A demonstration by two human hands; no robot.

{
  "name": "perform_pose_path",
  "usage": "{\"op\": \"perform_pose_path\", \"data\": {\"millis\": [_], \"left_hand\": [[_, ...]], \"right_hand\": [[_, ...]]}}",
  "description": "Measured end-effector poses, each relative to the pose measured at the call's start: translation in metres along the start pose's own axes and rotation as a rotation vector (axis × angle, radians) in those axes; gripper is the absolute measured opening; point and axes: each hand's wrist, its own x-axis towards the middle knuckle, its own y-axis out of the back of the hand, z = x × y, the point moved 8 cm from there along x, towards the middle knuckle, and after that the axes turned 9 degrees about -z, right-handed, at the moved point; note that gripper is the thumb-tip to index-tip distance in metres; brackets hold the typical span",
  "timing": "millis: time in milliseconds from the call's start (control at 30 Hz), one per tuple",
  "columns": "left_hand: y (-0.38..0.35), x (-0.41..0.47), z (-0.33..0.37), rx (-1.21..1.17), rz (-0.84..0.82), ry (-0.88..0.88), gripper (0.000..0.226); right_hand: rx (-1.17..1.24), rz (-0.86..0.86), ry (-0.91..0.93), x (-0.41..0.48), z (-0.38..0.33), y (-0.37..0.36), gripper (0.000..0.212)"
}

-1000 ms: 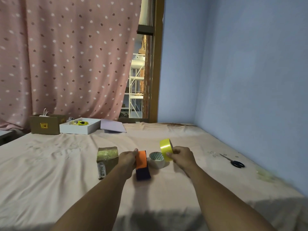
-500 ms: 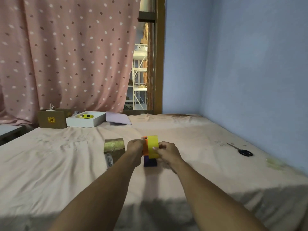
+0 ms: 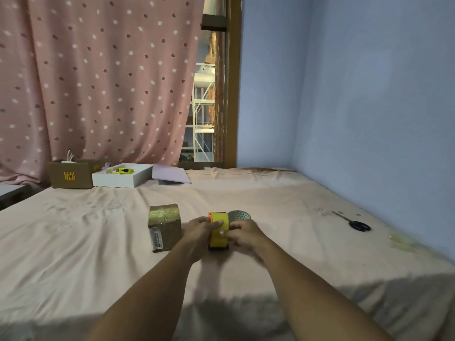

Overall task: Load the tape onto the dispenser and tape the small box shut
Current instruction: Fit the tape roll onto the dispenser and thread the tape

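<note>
A yellow tape roll [image 3: 219, 228] sits against the orange and dark tape dispenser [image 3: 210, 217], which stands on the bed sheet. My left hand [image 3: 200, 227] grips the dispenser from the left. My right hand [image 3: 242, 234] holds the yellow roll from the right, fingers pressed on its face. The dispenser's body is mostly hidden behind the roll and my hands. A small brown cardboard box [image 3: 164, 227], shiny with tape on top, stands just left of my left hand.
A second, patterned tape roll [image 3: 239, 215] lies right behind my right hand. Black scissors [image 3: 354, 223] lie at the right near the blue wall. At the back left are a brown carton [image 3: 70, 177], a white tray [image 3: 121, 178] and a lilac sheet [image 3: 170, 174].
My right hand carried the yellow roll leftwards from above the patterned roll onto the dispenser. Both hands now close around roll and dispenser together.
</note>
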Motion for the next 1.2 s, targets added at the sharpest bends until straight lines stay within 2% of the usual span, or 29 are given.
{"op": "perform_pose_path", "data": {"millis": [67,133,300,433,533,667,767,933,1067,1200], "left_hand": [[0.0,-0.004,-0.002,-0.025,-0.056,0.005,0.015],[0.001,-0.005,-0.004,-0.046,-0.099,0.03,0.009],[0.002,-0.007,-0.008,-0.049,-0.161,0.046,0.012],[0.004,-0.008,-0.013,-0.046,-0.175,0.032,0.031],[0.005,-0.007,-0.014,-0.054,-0.156,0.009,0.021],[0.009,-0.004,-0.011,-0.038,-0.115,-0.002,0.033],[0.009,0.001,-0.011,-0.027,-0.132,0.004,0.038],[0.006,0.001,-0.008,-0.048,-0.168,-0.016,0.028],[0.006,-0.001,-0.006,-0.064,-0.174,-0.027,0.024],[0.006,-0.001,-0.007,-0.066,-0.161,-0.023,0.04]], "right_hand": [[-0.014,0.11,-0.017,0.004,-0.003,0.014,0.023],[-0.109,0.207,-0.012,0.007,-0.016,0.025,0.029],[-0.368,0.093,0.075,0.021,-0.048,-0.002,0.036],[-0.54,0.045,0.079,0.025,-0.059,-0.013,0.033],[-0.532,0.023,0.133,0.024,-0.063,-0.011,0.028],[-0.55,-0.032,0.17,0.022,-0.059,-0.005,0.015],[-0.546,-0.013,0.206,0.02,-0.058,0.004,0.019],[-0.592,-0.018,0.269,0.014,-0.064,0.007,0.023],[-0.61,-0.011,0.257,0.017,-0.067,0.009,0.014],[-0.604,0.014,0.236,0.019,-0.068,0.008,0.01]]}}
